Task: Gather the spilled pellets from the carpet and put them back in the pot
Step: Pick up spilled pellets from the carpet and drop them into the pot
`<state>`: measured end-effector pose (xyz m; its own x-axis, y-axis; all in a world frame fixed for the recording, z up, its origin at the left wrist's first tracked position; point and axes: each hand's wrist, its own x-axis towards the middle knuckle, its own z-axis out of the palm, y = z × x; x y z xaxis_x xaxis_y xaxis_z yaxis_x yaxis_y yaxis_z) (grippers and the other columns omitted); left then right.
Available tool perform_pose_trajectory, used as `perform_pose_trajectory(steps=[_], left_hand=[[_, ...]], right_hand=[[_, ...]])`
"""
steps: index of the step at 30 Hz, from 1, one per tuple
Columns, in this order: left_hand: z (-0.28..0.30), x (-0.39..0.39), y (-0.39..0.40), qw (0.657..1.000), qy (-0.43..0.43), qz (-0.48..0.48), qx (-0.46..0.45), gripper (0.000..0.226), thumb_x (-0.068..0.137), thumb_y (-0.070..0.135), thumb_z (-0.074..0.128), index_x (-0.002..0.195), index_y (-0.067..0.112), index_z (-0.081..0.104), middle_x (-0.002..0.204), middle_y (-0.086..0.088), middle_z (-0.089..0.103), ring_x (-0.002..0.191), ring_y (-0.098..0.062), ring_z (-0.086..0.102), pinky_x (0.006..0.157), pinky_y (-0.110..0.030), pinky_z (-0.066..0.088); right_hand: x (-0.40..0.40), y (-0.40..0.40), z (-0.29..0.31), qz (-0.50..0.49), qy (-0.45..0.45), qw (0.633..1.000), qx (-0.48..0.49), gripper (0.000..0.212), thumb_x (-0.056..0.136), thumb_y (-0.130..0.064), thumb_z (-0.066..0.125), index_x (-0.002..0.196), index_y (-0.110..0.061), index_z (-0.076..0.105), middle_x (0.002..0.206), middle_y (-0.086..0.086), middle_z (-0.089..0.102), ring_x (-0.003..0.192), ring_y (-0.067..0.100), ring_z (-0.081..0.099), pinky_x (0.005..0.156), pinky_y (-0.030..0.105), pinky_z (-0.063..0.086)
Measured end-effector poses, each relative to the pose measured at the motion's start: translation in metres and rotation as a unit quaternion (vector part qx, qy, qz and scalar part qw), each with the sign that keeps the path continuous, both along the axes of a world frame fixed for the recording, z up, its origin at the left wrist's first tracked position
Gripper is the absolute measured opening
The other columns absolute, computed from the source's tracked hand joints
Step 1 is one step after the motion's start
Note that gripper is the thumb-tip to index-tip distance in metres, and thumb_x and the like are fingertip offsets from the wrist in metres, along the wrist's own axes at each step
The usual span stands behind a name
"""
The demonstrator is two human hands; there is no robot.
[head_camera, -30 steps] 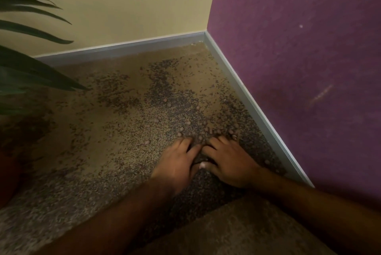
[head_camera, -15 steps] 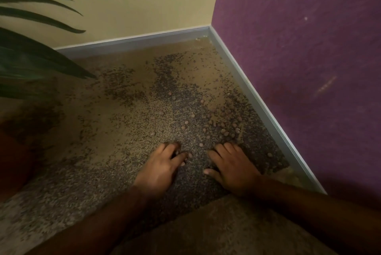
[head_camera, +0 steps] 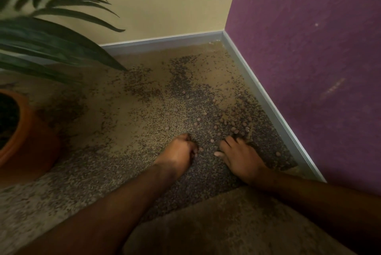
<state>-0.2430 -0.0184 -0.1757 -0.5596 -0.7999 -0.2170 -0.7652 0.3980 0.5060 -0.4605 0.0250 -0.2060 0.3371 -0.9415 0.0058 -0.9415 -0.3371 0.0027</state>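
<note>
The head view is showing both hands working low on the carpet (head_camera: pixel 127 123) in the corner. The left hand (head_camera: pixel 178 151) is curling its fingers into a loose cup, knuckles up, and seems to be closing over a few pellets (head_camera: pixel 237 129), though I cannot tell what it is actually holding. The right hand (head_camera: pixel 241 155) is lying flatter, fingers slightly spread and raking toward the scatter near the skirting board (head_camera: pixel 274 108). The pot (head_camera: pixel 28 143) is sitting well apart at the left, under the plant leaves (head_camera: pixel 51 44).

To do this well, I'd say the hands should be sweeping the loose pellets into one pile before scooping, keeping palms cupped so nothing rolls away.

Compared with half a second ago, the left hand is bunching tighter, the hands are sitting further apart, and the pot is coming into sight.
</note>
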Motion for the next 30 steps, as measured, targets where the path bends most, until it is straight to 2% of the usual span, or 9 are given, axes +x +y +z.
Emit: perform_pose_trajectory(steps=[4, 8, 12, 14, 16, 18, 20, 24, 30], left_hand=[[0.006, -0.004, 0.002, 0.992, 0.050, 0.081, 0.079, 0.015, 0.072, 0.002, 0.068, 0.083, 0.010, 0.074, 0.090, 0.003, 0.061, 0.085, -0.015, 0.064, 0.068, -0.008, 0.040], [0.009, -0.003, 0.003, 0.954, 0.104, 0.227, 0.165, 0.014, 0.067, 0.001, 0.076, 0.071, 0.013, 0.073, 0.074, 0.004, 0.069, 0.068, -0.009, 0.063, 0.066, -0.020, 0.050], [0.013, 0.011, 0.002, 0.866, 0.209, 0.372, 0.260, 0.018, 0.071, 0.000, 0.077, 0.066, 0.015, 0.070, 0.050, 0.001, 0.066, 0.041, -0.009, 0.058, 0.042, -0.017, 0.047], [0.017, 0.020, 0.000, 0.824, 0.259, 0.417, 0.284, 0.017, 0.072, -0.002, 0.075, 0.068, 0.015, 0.072, 0.051, -0.001, 0.067, 0.039, -0.007, 0.058, 0.041, -0.016, 0.048], [0.025, 0.028, -0.001, 0.785, 0.303, 0.441, 0.311, 0.015, 0.073, -0.004, 0.074, 0.073, 0.011, 0.072, 0.058, -0.003, 0.070, 0.044, -0.008, 0.062, 0.045, -0.017, 0.052], [0.033, 0.035, 0.001, 0.764, 0.334, 0.449, 0.321, 0.015, 0.074, -0.007, 0.071, 0.076, 0.008, 0.072, 0.063, -0.005, 0.070, 0.046, -0.008, 0.063, 0.046, -0.016, 0.052], [0.044, 0.041, 0.003, 0.763, 0.341, 0.448, 0.318, 0.015, 0.075, -0.007, 0.069, 0.075, 0.008, 0.071, 0.063, -0.006, 0.069, 0.045, -0.009, 0.061, 0.045, -0.016, 0.052], [0.084, 0.070, 0.006, 0.793, 0.323, 0.423, 0.296, 0.015, 0.074, -0.010, 0.068, 0.073, 0.005, 0.071, 0.064, -0.009, 0.069, 0.046, -0.011, 0.060, 0.049, -0.019, 0.054], [0.151, 0.135, 0.024, 0.827, 0.286, 0.405, 0.266, 0.017, 0.072, -0.014, 0.067, 0.071, 0.002, 0.071, 0.057, -0.003, 0.068, 0.044, -0.010, 0.060, 0.045, -0.019, 0.052]], right_hand=[[-0.004, -0.001, 0.001, 0.044, 0.002, 0.999, 0.000, 0.033, 0.096, -0.045, 0.039, 0.088, -0.017, 0.053, 0.076, 0.004, 0.057, 0.056, 0.021, 0.057, 0.045, 0.030, 0.041], [-0.006, -0.008, 0.004, 0.033, -0.019, 0.998, 0.059, 0.039, 0.098, -0.048, 0.032, 0.095, -0.015, 0.053, 0.084, 0.007, 0.062, 0.068, 0.026, 0.061, 0.056, 0.035, 0.046], [0.001, -0.016, 0.018, -0.122, -0.250, 0.951, 0.136, 0.027, 0.095, -0.039, 0.051, 0.081, -0.016, 0.054, 0.067, 0.003, 0.060, 0.059, 0.020, 0.057, 0.055, 0.036, 0.045], [0.009, -0.018, 0.025, -0.216, -0.432, 0.857, 0.181, 0.030, 0.092, -0.032, 0.059, 0.074, -0.010, 0.055, 0.054, 0.001, 0.056, 0.042, 0.014, 0.049, 0.044, 0.030, 0.039], [0.018, -0.020, 0.031, -0.313, -0.608, 0.665, 0.301, 0.027, 0.091, -0.031, 0.061, 0.080, -0.007, 0.054, 0.052, 0.001, 0.051, 0.034, 0.011, 0.038, 0.036, 0.019, 0.028], [0.025, -0.022, 0.040, -0.356, -0.690, 0.484, 0.404, 0.024, 0.093, -0.031, 0.057, 0.084, -0.009, 0.053, 0.054, 0.000, 0.046, 0.033, 0.008, 0.033, 0.032, 0.014, 0.023], [0.034, -0.022, 0.053, -0.340, -0.728, 0.387, 0.452, 0.023, 0.094, -0.028, 0.052, 0.081, -0.010, 0.054, 0.054, -0.001, 0.044, 0.031, 0.006, 0.033, 0.026, 0.012, 0.022], [0.059, -0.027, 0.088, -0.257, -0.776, 0.287, 0.499, 0.019, 0.089, -0.023, 0.046, 0.079, -0.009, 0.055, 0.057, 0.003, 0.047, 0.033, 0.008, 0.036, 0.027, 0.012, 0.019], [0.107, -0.026, 0.143, -0.119, -0.774, 0.248, 0.570, 0.041, 0.097, -0.030, 0.026, 0.073, -0.010, 0.054, 0.068, 0.007, 0.050, 0.043, 0.012, 0.041, 0.031, 0.018, 0.019]])
